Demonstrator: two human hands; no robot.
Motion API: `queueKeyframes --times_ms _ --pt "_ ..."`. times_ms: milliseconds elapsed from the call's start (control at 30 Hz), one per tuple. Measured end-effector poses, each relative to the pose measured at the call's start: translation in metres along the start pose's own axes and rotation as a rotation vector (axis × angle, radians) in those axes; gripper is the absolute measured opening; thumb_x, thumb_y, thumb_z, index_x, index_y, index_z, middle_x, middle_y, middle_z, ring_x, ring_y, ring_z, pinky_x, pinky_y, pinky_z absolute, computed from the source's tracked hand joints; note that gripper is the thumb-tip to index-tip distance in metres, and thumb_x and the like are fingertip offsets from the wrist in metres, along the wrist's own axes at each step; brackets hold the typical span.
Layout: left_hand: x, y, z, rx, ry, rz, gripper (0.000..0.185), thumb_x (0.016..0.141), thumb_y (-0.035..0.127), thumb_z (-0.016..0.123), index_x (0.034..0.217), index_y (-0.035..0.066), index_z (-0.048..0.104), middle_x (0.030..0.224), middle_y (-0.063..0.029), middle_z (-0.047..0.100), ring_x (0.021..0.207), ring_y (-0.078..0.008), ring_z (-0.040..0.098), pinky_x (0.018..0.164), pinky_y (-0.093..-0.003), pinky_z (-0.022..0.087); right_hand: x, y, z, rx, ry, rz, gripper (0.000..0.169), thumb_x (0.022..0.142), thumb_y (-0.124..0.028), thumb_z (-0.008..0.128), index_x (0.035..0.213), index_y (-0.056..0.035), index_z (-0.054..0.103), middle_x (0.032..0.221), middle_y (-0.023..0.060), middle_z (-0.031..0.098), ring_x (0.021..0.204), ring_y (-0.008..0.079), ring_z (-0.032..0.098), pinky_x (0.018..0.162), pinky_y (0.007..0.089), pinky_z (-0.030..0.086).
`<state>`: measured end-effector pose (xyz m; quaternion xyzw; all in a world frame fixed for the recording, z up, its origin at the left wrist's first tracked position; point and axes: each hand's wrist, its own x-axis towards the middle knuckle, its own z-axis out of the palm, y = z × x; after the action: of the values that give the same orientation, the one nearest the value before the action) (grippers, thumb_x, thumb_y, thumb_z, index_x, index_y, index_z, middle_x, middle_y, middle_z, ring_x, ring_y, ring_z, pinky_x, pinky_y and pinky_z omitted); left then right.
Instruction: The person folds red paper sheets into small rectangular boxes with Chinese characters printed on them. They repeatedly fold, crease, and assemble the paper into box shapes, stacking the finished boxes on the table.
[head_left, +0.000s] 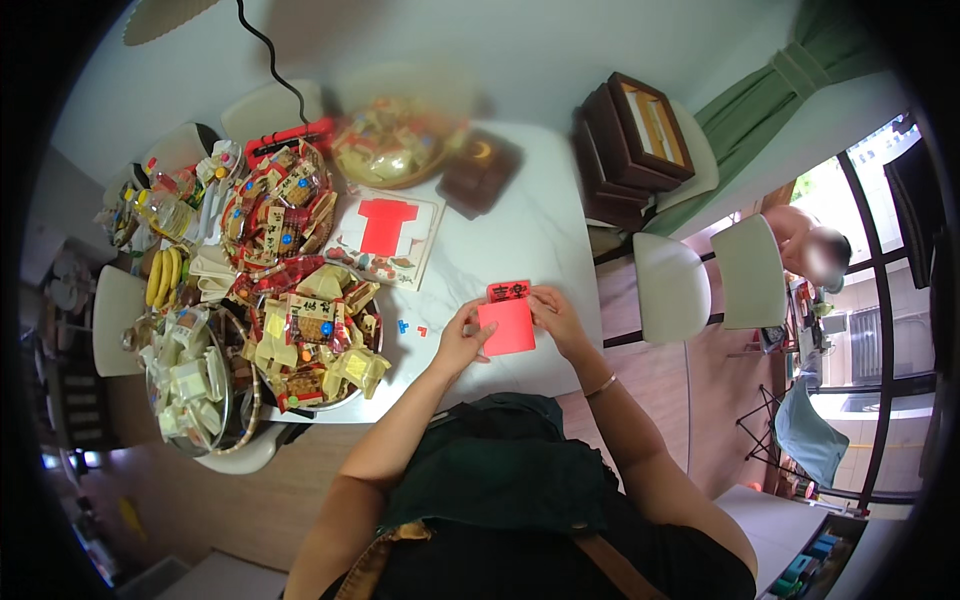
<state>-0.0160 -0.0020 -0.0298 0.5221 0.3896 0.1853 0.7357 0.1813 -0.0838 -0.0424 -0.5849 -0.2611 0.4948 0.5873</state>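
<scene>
Over the near edge of the white marbled table (480, 247), my left hand (463, 341) grips a plain red paper sleeve (508, 330), its thumb across the front. My right hand (555, 316) pinches the upper right corner by the mouth of the sleeve. A red piece with black writing (510, 290) sticks out of the top; how far it reaches inside is hidden. Left of my hands lie a small blue piece (403, 327) and a small red piece (421, 331). Beyond them a flat red paper cutout (386, 225) rests on a white patterned board (420, 262).
A heaped tray of wrapped snacks (319, 330) and a full basket (277, 217) stand left, near bananas (163, 276) and oil bottles (165, 210). A dark box (480, 172) sits at the back. Stacked brown boxes (637, 142) occupy a chair. Another person (795, 232) is farther right.
</scene>
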Motion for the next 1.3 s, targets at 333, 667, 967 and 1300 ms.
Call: queueKeyframes --times_ms 333,667,967,1300 --pt "0.062 -0.032 0.005 0.21 0.062 0.346 0.068 0.074 0.006 0.079 0.133 0.008 0.045 0.123 -0.012 0.046 0.106 -0.0246 0.056 0.079 -0.0384 0.057 0.013 0.014 -0.021 0.073 -0.145 0.012 0.057 0.09 -0.016 0.065 0.142 -0.0068 0.041 0.135 0.009 0.052 0.116 0.0225 0.055 0.093 0.0374 0.049" --pt "0.042 -0.012 0.01 0.599 0.054 0.755 0.079 0.066 -0.018 0.053 0.139 0.011 0.041 0.141 -0.0217 0.033 0.133 -0.0422 0.038 0.106 -0.044 0.04 0.009 -0.011 -0.033 0.159 -0.147 0.237 0.065 0.086 -0.004 0.065 0.144 -0.0085 0.037 0.133 0.0116 0.05 0.118 0.0235 0.054 0.093 0.0401 0.051" --pt "0.072 -0.076 0.001 0.128 0.1 0.141 0.082 0.084 -0.001 0.062 0.152 0.004 0.017 0.15 -0.0195 0.033 0.137 -0.0315 0.037 0.108 -0.0372 0.037 0.016 0.047 -0.038 0.062 0.09 0.091 0.054 0.087 -0.006 0.064 0.137 -0.0057 0.044 0.122 0.0103 0.057 0.112 0.0185 0.055 0.093 0.0336 0.047" --pt "0.065 -0.048 0.025 -0.126 -0.064 -0.081 0.069 0.098 0.023 0.056 0.149 -0.005 0.02 0.141 -0.0186 0.046 0.127 -0.0197 0.047 0.105 -0.0298 0.037 0.017 0.02 -0.021 -0.041 0.151 0.473 0.057 0.089 -0.032 0.068 0.138 -0.0136 0.046 0.119 0.0046 0.058 0.111 0.0168 0.055 0.087 0.0417 0.048"
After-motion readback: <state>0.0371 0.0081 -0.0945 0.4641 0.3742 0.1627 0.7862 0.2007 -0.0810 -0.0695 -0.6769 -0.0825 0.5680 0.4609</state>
